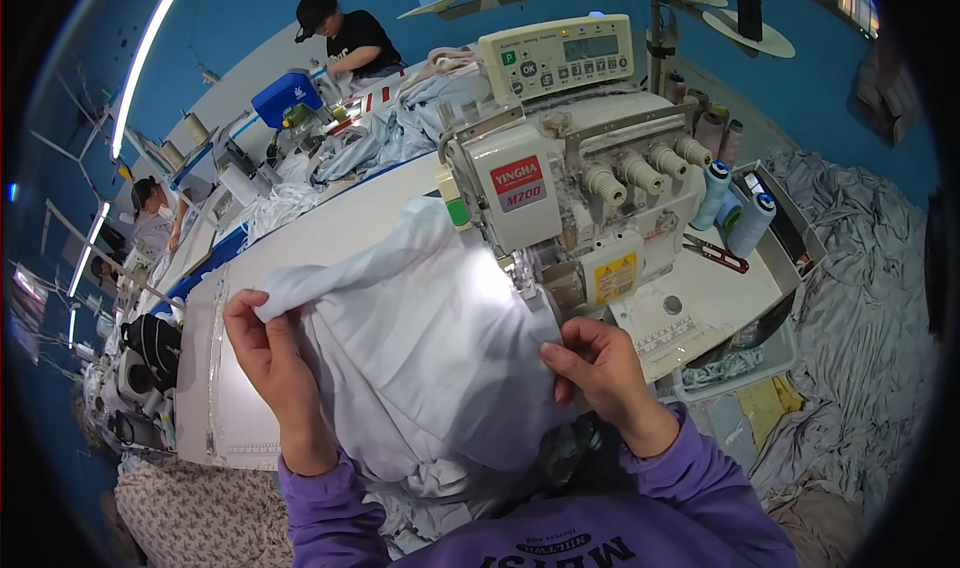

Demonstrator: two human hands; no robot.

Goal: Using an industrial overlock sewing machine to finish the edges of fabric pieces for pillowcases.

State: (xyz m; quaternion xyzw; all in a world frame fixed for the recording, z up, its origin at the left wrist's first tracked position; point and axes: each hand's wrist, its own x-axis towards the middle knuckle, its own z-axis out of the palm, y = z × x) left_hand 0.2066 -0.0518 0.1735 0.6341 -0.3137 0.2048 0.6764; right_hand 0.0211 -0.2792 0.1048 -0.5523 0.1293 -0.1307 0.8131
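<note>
Both L hand [272, 363] & R hand [602, 368] pinch the pale cloth [415, 333] by its edges at the sewing machine [570, 218], where folds might get sewn in b/c it's not flat.

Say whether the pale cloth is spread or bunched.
Spread, though creased: left hand and right hand hold out the cloth by its edges.

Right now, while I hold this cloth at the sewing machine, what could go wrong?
The cloth is creased between your left hand and right hand, so a fold might get caught in the sewing machine. Your right hand is closer to the brightly lit sewing area, so it may be the one at more risk. The cloth also hangs past the table's front edge; its weight might drag it askew.
</note>
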